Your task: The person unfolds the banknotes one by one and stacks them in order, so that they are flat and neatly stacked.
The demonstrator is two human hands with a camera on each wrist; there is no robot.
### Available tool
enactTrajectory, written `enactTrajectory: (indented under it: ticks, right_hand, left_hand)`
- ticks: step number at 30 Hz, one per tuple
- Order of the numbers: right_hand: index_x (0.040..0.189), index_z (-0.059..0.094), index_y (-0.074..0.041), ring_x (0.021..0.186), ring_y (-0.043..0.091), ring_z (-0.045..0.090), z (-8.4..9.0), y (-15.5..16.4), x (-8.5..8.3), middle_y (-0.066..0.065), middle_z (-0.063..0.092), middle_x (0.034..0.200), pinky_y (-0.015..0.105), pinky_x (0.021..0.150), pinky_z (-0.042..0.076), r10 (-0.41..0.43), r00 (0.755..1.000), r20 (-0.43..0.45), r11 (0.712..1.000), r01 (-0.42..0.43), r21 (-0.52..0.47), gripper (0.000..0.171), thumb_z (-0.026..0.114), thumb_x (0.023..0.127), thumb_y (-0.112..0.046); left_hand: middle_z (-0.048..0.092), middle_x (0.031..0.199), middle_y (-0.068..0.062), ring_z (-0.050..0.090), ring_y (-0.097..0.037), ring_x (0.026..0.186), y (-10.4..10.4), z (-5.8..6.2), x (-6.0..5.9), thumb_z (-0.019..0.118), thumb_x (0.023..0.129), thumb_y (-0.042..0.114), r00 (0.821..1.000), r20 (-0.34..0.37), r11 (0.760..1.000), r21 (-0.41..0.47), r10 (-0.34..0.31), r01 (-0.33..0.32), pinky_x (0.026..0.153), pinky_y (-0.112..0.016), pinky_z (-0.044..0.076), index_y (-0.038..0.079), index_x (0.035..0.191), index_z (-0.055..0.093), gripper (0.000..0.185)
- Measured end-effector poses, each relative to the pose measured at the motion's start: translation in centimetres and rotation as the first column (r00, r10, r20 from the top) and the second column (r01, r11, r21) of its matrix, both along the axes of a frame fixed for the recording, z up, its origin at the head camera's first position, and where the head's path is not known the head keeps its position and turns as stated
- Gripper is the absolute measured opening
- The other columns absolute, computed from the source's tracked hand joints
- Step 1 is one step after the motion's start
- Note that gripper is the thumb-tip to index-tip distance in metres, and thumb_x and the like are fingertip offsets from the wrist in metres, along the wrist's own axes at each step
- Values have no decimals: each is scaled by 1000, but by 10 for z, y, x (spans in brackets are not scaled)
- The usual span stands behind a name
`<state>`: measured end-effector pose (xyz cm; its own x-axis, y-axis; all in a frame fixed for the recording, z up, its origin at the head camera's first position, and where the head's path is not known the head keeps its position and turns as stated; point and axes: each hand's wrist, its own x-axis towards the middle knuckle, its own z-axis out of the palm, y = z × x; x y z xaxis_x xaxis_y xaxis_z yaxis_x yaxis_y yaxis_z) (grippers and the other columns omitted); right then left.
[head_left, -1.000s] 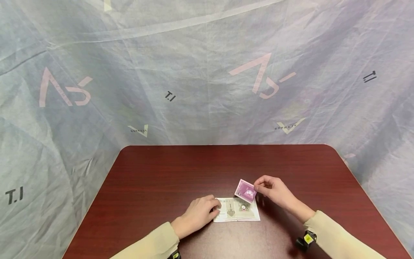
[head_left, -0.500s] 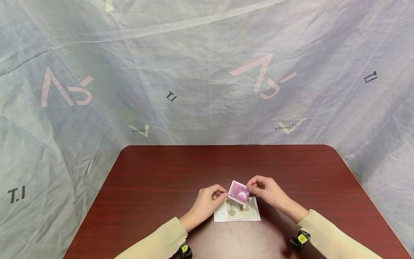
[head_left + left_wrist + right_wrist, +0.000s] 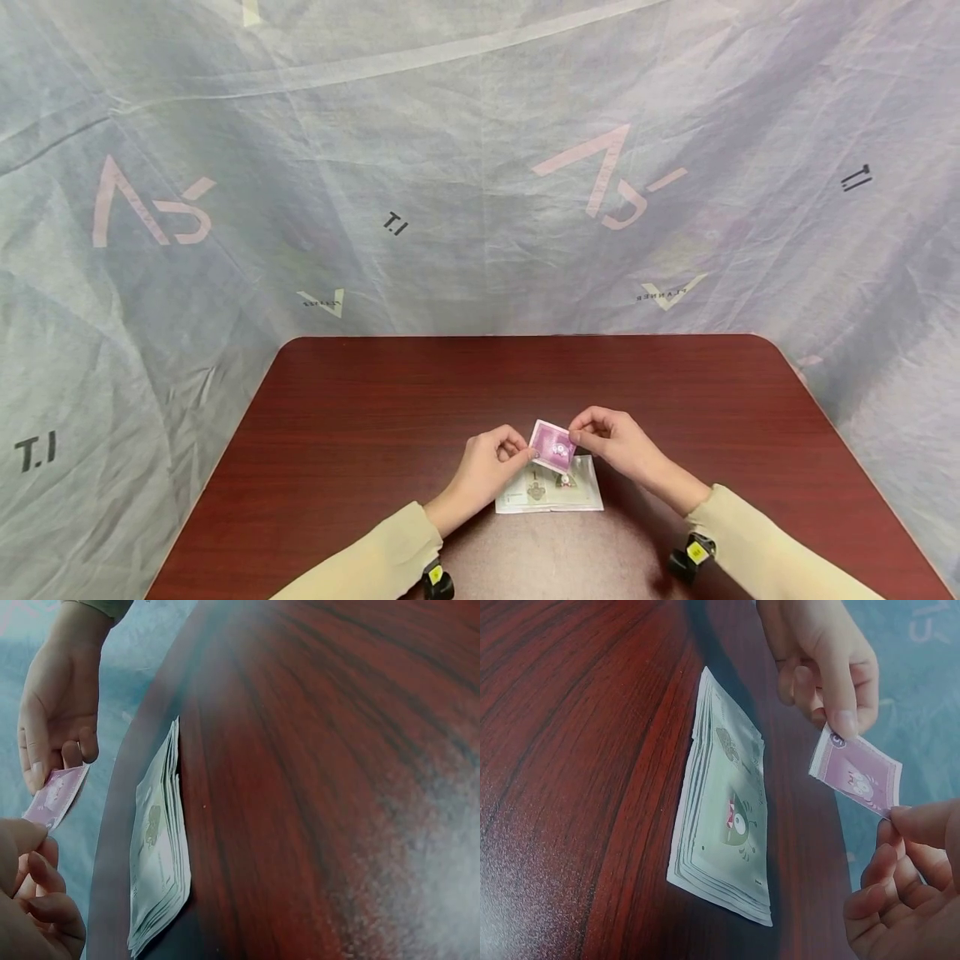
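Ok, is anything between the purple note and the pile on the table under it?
Nothing visible. Both the left hand and right hand pinch the purple note above the stack of notes; only open air lies between them.

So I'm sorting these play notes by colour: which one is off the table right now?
The purple note, pinched at its ends by the left hand and the right hand. The green-and-white notes lie stacked on the table.
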<state>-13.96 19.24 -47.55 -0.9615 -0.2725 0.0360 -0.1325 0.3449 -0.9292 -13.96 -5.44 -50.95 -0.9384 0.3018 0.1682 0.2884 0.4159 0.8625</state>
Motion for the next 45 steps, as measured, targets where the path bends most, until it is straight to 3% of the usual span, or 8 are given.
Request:
enactTrajectory:
  ticks: [8,15,23,28,34,45]
  right_hand:
    - [102,69,0,70,14,64,-5,-3,1,11,70,84,24,66,53,-14,999,-46,1000,14,19,10,73,94,-3]
    - [103,69,-8,69,24,65,-8,-7,2,8,71,83,24,63,50,-20,996,-88,998,26,65,12,74,93,-4]
    - [103,73,-13,68,6,58,-9,-7,2,7,71,82,25,63,50,-34,988,-148,986,57,155,14,74,94,-3]
    - [108,74,-12,73,6,61,-9,-5,2,-1,73,91,26,66,52,-2,981,-194,978,42,205,19,70,95,1]
    - [110,76,-14,76,8,62,-9,-3,3,2,74,104,28,68,53,39,970,-239,970,20,242,23,71,94,2]
    - [104,79,-13,75,4,57,-6,0,0,0,74,100,25,66,50,11,962,-274,957,70,282,16,74,93,-2]
  left_hand:
    - [64,71,11,49,4,62,1,-2,2,74,96,14,999,-43,1000,-10,-26,25,57,-17,42,12,89,77,8]
    - [69,75,6,53,3,63,2,-3,3,77,92,9,998,-47,999,17,34,-33,59,-18,46,10,97,72,7]
    - [67,76,7,51,2,64,2,-3,3,77,92,8,998,-52,999,40,39,-37,59,-17,43,14,88,72,9]
    - [68,75,4,52,3,64,0,-7,0,78,92,8,997,-68,995,96,23,-16,59,-17,45,10,88,75,6]
    - [67,78,7,51,2,65,-5,-5,0,80,91,14,993,-102,998,35,59,-55,59,-18,44,11,91,81,2]
    - [69,74,4,50,1,63,-9,-6,-5,78,93,16,998,-51,996,79,41,-37,58,-18,43,9,92,79,7]
